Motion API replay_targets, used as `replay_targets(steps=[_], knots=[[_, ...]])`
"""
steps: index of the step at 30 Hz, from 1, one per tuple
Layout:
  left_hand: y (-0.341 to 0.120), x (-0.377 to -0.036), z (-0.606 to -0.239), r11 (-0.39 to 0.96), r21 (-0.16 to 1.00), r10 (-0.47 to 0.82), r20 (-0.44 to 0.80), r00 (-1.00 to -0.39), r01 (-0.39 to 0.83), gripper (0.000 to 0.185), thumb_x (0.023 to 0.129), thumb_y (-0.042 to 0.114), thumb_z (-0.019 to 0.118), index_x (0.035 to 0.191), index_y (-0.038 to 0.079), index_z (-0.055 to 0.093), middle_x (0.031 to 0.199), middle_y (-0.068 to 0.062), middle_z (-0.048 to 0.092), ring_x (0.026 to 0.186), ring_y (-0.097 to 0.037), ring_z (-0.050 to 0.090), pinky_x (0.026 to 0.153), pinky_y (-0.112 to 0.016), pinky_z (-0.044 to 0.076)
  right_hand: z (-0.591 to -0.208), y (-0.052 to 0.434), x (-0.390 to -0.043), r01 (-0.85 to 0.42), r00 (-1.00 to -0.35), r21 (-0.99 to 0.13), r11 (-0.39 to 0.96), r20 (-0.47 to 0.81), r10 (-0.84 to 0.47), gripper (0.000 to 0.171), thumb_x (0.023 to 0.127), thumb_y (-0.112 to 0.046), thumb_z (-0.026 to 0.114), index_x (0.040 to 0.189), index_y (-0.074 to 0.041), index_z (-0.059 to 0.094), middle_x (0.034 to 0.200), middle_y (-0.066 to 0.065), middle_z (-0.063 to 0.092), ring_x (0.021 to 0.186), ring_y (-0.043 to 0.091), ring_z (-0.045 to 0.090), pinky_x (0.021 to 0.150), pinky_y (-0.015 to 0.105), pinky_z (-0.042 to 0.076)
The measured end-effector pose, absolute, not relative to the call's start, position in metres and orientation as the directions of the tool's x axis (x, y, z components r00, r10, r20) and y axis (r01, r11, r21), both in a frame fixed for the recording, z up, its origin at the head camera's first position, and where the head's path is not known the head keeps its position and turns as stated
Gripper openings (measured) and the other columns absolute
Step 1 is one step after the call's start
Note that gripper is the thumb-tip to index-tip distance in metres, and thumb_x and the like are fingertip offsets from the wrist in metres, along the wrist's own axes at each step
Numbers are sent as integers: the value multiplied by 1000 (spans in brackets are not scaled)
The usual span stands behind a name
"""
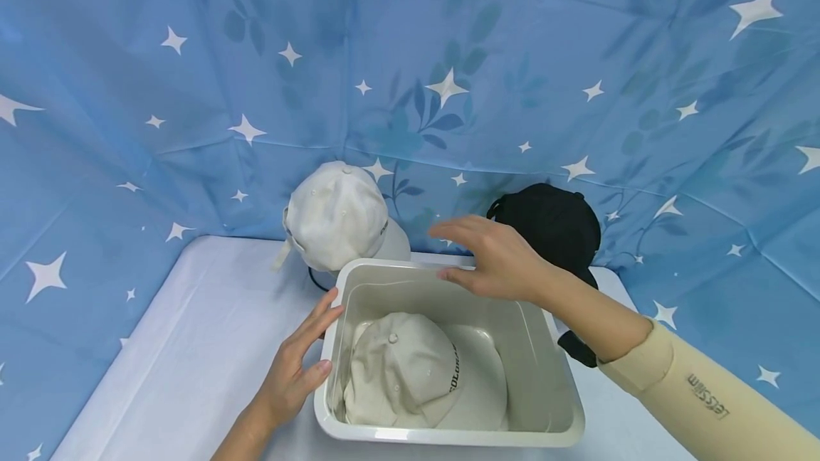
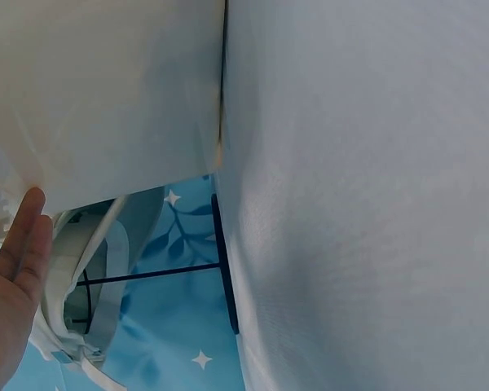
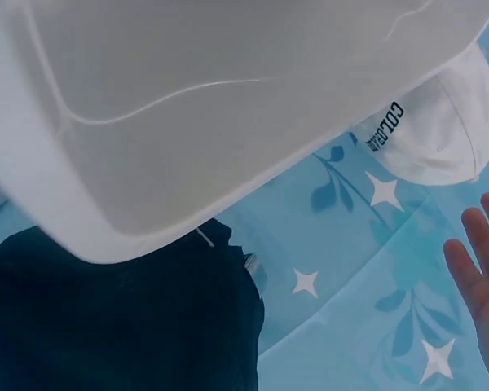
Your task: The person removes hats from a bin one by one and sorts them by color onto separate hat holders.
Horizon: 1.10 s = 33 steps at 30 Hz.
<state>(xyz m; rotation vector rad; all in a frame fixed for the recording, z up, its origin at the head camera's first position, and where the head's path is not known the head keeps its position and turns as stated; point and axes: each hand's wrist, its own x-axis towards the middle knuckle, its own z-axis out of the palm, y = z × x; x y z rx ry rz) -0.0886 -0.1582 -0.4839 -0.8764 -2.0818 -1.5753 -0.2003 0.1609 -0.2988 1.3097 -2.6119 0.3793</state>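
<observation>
A light grey plastic bin [image 1: 557, 440] stands at the front of the table. Inside it lies a cream baseball cap [image 1: 410, 361] with dark lettering, its brim toward the right. My left hand [image 1: 295, 365] touches the bin's left wall with its fingers extended, the fingertips at the rim. Above the bin's far rim hovers my right hand [image 1: 502, 258], fingers stretched to the left and nothing in its grasp. Behind the bin at left is a white baseball cap [image 1: 339, 215]; the right wrist view shows lettering on that white cap [image 3: 440, 130].
A black cap [image 1: 547, 226] sits at the back right, partly behind my right forearm. Under the white cap shows a thin black wire stand [image 2: 155, 277]. White cloth covers the table [image 1: 192, 347]. A blue star-patterned curtain [image 1: 359, 34] hangs close behind.
</observation>
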Motion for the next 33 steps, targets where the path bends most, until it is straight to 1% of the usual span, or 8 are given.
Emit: replay_targets(steps=[5,10,13,15,21,26,30,33], knots=[[-158,-89,-484,179,708,247,640,-728,683,64,90,7,51,153,-5,47,167,-24,30,155,-29,33,115,-24,33,-299,168,-193,-801,-598,-149,580,240,-764,67,87,-34,85,145,-10,62,144,8,64,133,30,60,102,52,52],[-158,-89,-484,182,704,245,643,-726,686,65,90,7,51,153,-4,47,167,-24,31,155,-28,33,114,-23,35,-302,175,-183,-772,-636,-178,611,177,-751,79,87,-41,84,154,-13,53,149,9,60,136,32,58,107,57,47],[-158,-89,-484,182,702,243,646,-723,689,65,89,8,51,153,-4,48,167,-24,31,155,-28,33,113,-23,36,-306,180,-179,-761,-647,-193,620,149,-748,82,87,-44,84,156,-12,51,151,9,58,137,32,57,108,57,47],[-158,-89,-484,182,700,242,649,-721,691,65,89,8,52,153,-4,48,167,-24,32,155,-28,34,112,-23,37,-308,183,-176,-758,-649,-198,621,139,-748,83,86,-44,84,156,-12,51,150,8,59,136,32,58,106,56,48],[-158,-89,-484,183,697,244,651,-719,693,64,90,8,52,153,-4,48,167,-24,32,154,-28,34,115,-24,34,-318,192,-172,-757,-648,-224,614,137,-749,83,88,-46,81,156,-10,50,149,8,60,130,29,62,100,54,53],[-159,-89,-483,197,699,245,644,-725,688,64,90,9,53,153,-3,48,167,-23,32,154,-28,34,115,-23,34,-330,195,-170,-736,-664,-282,615,130,-736,85,88,-47,82,157,-10,48,151,7,58,131,28,61,100,54,53],[-159,-90,-483,203,696,245,645,-724,689,64,90,9,53,152,-4,49,167,-23,33,154,-28,35,114,-24,35,-340,196,-167,-728,-673,-294,620,133,-728,87,86,-49,83,156,-11,49,148,7,61,129,27,63,100,53,53],[-158,-89,-483,206,696,245,643,-725,687,63,90,9,53,152,-4,49,167,-23,33,154,-27,35,112,-24,37,-348,197,-167,-740,-660,-293,606,141,-738,86,86,-50,82,155,-10,49,146,7,63,127,27,65,99,52,54]])
